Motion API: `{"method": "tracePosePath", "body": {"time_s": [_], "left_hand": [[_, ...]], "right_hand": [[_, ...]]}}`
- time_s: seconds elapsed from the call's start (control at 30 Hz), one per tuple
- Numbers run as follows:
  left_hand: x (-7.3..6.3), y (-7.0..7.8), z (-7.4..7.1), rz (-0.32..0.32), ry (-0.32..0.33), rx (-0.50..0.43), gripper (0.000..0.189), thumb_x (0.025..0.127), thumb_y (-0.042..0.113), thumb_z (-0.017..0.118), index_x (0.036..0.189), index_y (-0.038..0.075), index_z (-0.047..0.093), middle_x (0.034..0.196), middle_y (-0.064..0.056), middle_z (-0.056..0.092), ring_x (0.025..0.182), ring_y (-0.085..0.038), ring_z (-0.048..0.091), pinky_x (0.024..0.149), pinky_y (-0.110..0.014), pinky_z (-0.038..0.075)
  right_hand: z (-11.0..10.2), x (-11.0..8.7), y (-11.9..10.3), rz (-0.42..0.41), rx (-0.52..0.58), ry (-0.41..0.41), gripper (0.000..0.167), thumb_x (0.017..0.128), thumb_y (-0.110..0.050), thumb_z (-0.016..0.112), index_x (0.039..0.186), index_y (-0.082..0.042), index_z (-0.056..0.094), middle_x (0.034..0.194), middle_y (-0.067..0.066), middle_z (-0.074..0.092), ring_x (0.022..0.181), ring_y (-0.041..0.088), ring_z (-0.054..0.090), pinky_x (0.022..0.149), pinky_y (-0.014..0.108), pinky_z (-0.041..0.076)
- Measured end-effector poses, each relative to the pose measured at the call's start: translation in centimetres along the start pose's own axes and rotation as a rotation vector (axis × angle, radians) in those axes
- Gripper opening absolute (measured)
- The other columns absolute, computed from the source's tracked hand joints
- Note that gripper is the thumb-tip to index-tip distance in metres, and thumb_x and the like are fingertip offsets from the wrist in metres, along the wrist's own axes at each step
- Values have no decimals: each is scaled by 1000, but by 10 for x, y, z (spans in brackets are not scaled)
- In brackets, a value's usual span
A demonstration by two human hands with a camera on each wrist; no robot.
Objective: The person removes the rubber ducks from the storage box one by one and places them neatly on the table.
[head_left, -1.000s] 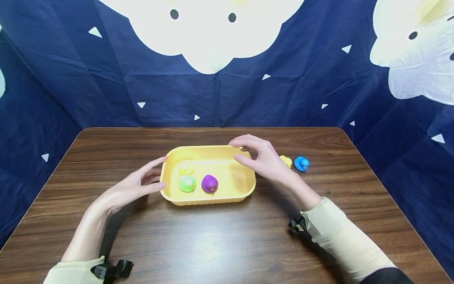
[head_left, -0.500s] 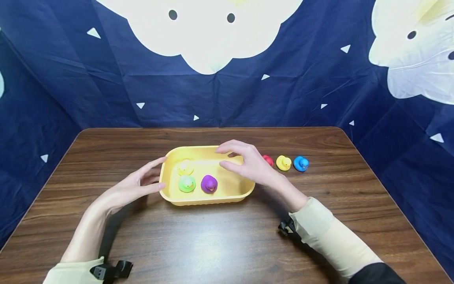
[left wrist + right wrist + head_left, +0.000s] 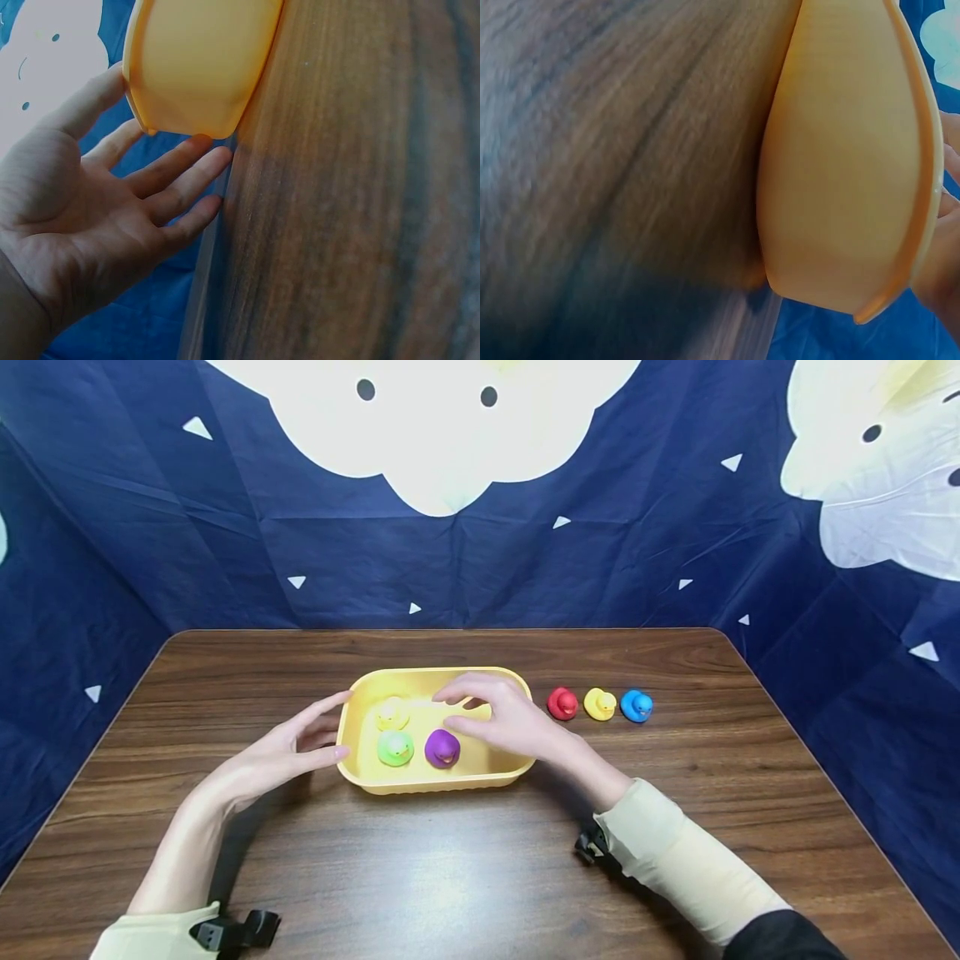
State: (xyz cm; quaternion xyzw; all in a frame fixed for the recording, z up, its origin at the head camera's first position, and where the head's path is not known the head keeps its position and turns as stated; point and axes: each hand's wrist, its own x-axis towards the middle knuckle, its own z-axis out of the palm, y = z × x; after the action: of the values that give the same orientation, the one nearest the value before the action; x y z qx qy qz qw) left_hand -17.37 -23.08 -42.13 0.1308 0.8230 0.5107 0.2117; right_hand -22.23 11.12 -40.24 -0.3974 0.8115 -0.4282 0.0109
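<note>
A pale yellow tub [image 3: 442,782] on the table holds a yellow rubber duck [image 3: 392,714], a green one [image 3: 395,749] in front of it, and a purple duck [image 3: 442,750] to their right. My left hand [image 3: 273,758] touches the tub's left end, thumb and fingertips at its rim and side; the left wrist view shows the fingers spread along the tub [image 3: 199,67]. Over the right half of the tub reaches my right hand [image 3: 513,718], thumb and fingers apart, thumb just above the purple duck. In the right wrist view the tub's wall [image 3: 840,172] hides most of that hand.
Right of the tub, a red duck [image 3: 562,703], another yellow duck [image 3: 600,704] and a blue duck [image 3: 637,706] stand in a row on the wooden table [image 3: 420,877]. Behind the table hangs a dark blue curtain [image 3: 360,552] with white clouds.
My right hand has moved left and nearer, from the tub's right rim to beside the purple duck, uncovering the red and yellow ducks on the table. My left hand has stayed put.
</note>
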Motion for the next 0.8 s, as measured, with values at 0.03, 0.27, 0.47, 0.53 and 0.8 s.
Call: {"method": "tracePosePath", "body": {"time_s": [0.03,0.27,0.47,0.53,0.8], "left_hand": [[0,0,0,-1,0,-1,80,102,32,65,166,30,17,161,-21,39,148,-40,41,94,-13,46],[1,0,1,-7,-4,8,80,102,32,65,166,30,16,161,-21,39,148,-41,41,97,-19,47],[1,2,0,-20,2,27,80,102,33,65,166,30,16,162,-21,39,148,-40,41,105,-34,47],[1,2,0,-22,2,23,80,102,34,65,166,30,16,161,-21,39,148,-40,41,103,-30,48],[1,-1,-1,-21,1,30,81,102,34,65,166,29,16,161,-21,40,148,-40,42,109,-47,45]], "right_hand": [[1,0,0,1,2,-6,30,92,-11,75,121,-2,72,119,15,74,109,30,70,95,43,58],[7,-3,5,43,-13,-23,30,94,-14,75,122,-6,72,121,12,74,110,27,70,95,39,58],[9,-2,6,67,-34,-29,30,94,-16,76,122,-8,72,121,12,74,110,24,70,95,39,58],[9,-2,6,76,-40,-33,30,93,-17,76,122,-9,72,121,11,74,110,23,70,95,39,58],[12,-1,8,98,-81,-67,31,91,-18,79,120,-11,73,118,7,75,108,22,70,93,36,59]]}}
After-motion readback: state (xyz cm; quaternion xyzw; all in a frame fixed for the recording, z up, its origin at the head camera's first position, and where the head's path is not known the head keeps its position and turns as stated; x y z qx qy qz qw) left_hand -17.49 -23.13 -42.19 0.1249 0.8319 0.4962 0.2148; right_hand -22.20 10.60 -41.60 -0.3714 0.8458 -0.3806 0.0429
